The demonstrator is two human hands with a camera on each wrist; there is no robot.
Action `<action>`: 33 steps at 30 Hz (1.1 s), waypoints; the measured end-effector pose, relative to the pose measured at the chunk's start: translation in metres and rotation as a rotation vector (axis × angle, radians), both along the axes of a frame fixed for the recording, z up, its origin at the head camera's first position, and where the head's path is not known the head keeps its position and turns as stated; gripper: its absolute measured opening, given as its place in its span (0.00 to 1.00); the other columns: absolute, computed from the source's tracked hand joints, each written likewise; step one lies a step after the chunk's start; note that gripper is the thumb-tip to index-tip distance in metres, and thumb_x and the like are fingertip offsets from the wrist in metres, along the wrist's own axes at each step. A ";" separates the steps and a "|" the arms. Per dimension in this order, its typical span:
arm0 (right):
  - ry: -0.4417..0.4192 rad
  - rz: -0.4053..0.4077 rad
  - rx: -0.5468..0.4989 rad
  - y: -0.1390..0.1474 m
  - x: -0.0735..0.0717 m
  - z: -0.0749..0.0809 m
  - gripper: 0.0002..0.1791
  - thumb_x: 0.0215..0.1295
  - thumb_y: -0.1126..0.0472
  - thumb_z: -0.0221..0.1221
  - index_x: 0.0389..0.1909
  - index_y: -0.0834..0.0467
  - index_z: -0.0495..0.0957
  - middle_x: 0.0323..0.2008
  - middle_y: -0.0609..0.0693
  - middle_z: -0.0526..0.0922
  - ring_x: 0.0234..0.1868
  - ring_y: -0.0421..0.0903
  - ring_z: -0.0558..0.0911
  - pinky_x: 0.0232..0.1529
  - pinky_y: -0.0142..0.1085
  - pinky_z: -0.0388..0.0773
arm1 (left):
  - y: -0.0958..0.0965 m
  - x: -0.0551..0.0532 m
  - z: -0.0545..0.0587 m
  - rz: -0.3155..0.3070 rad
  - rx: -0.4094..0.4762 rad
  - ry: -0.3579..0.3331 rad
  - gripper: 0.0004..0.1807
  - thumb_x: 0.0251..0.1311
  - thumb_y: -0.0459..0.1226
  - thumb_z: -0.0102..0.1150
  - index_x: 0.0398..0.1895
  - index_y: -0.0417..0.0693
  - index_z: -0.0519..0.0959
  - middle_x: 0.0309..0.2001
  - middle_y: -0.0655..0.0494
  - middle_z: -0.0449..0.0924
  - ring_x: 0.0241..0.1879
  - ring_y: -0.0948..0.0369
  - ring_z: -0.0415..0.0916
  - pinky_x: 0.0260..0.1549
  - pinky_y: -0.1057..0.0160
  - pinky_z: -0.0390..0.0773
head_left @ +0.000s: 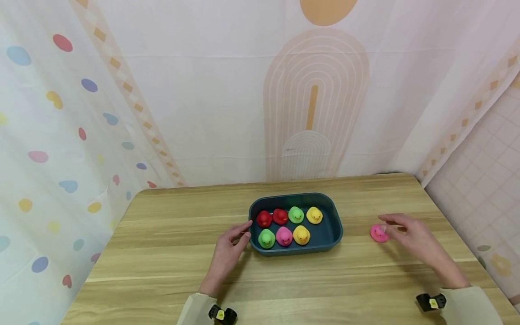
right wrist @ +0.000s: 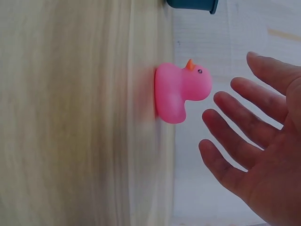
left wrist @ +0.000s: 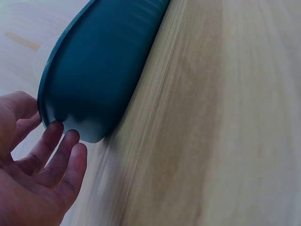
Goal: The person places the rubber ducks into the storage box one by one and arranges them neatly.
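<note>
A dark teal plastic tray (head_left: 325, 246) sits mid-table with rubber ducks inside: two red, two green, two yellow and a pink duck (head_left: 284, 236). My left hand (head_left: 228, 249) is at the tray's left end, fingertips against its outer wall and no finger visibly over the rim. In the left wrist view the relaxed fingers (left wrist: 70, 165) meet the tray's end (left wrist: 94, 84). Right of the tray, another pink duck (right wrist: 174, 92) stands upright on the table. My right hand (head_left: 414, 239) hovers by it with spread fingers; the right wrist view shows a gap between them.
The wood-grain table (head_left: 170, 253) reaches back to a patterned curtain (head_left: 219, 113). Another patterned cloth (head_left: 479, 180) hangs beyond the right edge. Black wrist cameras (head_left: 222, 314) are strapped over both pale sleeves.
</note>
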State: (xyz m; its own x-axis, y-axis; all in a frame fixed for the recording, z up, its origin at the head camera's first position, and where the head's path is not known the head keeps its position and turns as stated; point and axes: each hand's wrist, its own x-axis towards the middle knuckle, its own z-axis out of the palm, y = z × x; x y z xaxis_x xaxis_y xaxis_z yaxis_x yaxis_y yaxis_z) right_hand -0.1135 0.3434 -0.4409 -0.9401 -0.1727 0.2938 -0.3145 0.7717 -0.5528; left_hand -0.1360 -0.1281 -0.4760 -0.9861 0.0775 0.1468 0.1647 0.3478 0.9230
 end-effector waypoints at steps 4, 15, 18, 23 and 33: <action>-0.019 0.005 -0.003 0.001 -0.001 -0.002 0.16 0.67 0.66 0.68 0.53 0.67 0.84 0.51 0.64 0.85 0.49 0.58 0.84 0.44 0.40 0.85 | 0.000 0.001 0.001 0.002 -0.003 0.010 0.18 0.73 0.32 0.60 0.64 0.43 0.82 0.55 0.45 0.82 0.50 0.56 0.78 0.45 0.69 0.81; -0.145 0.017 -0.013 0.001 -0.001 -0.005 0.17 0.68 0.65 0.67 0.54 0.70 0.83 0.51 0.66 0.85 0.48 0.61 0.85 0.44 0.45 0.86 | 0.001 0.002 0.002 0.006 -0.014 0.003 0.18 0.73 0.33 0.60 0.64 0.44 0.82 0.55 0.48 0.82 0.51 0.56 0.78 0.47 0.68 0.81; -0.153 0.019 -0.004 0.000 -0.002 -0.006 0.17 0.68 0.64 0.67 0.53 0.69 0.83 0.51 0.65 0.85 0.49 0.61 0.85 0.45 0.46 0.85 | 0.000 0.002 0.002 0.005 -0.010 0.007 0.18 0.73 0.32 0.60 0.63 0.44 0.82 0.55 0.49 0.82 0.52 0.55 0.78 0.47 0.68 0.81; -0.154 0.014 0.010 -0.001 -0.003 -0.006 0.15 0.67 0.66 0.67 0.52 0.68 0.84 0.50 0.65 0.85 0.49 0.61 0.85 0.45 0.49 0.85 | 0.001 0.001 0.002 0.006 -0.008 0.011 0.18 0.73 0.32 0.60 0.63 0.44 0.83 0.55 0.49 0.82 0.52 0.55 0.79 0.47 0.68 0.81; -0.153 -0.002 0.018 -0.001 -0.003 -0.006 0.13 0.68 0.64 0.67 0.51 0.66 0.86 0.50 0.64 0.86 0.49 0.63 0.85 0.46 0.55 0.83 | 0.001 0.001 0.001 0.004 -0.005 0.012 0.18 0.73 0.32 0.60 0.64 0.43 0.82 0.56 0.45 0.82 0.51 0.56 0.78 0.46 0.68 0.81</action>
State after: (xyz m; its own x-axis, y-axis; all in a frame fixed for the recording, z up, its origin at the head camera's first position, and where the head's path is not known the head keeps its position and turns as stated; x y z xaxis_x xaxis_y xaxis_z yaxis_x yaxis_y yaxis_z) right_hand -0.1162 0.3422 -0.4468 -0.9740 -0.1748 0.1441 -0.2262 0.7826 -0.5799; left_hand -0.1348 -0.1272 -0.4746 -0.9847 0.0739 0.1578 0.1738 0.3528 0.9194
